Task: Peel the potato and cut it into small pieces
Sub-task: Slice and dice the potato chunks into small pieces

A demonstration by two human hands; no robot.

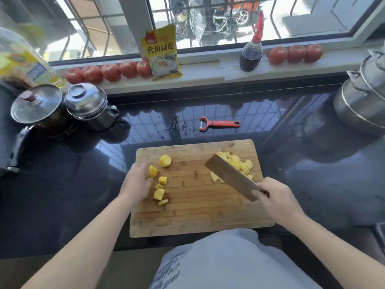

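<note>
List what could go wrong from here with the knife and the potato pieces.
1. The left hand touches a potato chunk at the cutting board's left edge; pieces there could slip onto the counter.
2. The right hand holds the knife raised and tilted; a careless swing toward the left chunks could reach the fingers.
3. The pile lies near the board's right edge and may spill.

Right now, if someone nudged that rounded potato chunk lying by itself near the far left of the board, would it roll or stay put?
The rounded potato chunk would probably rock or roll a little, since its top looks domed. Its freshly cut yellow surface likely feels wet and slippery. It looks solid, so it should slide along the cutting board rather than squash.
</note>
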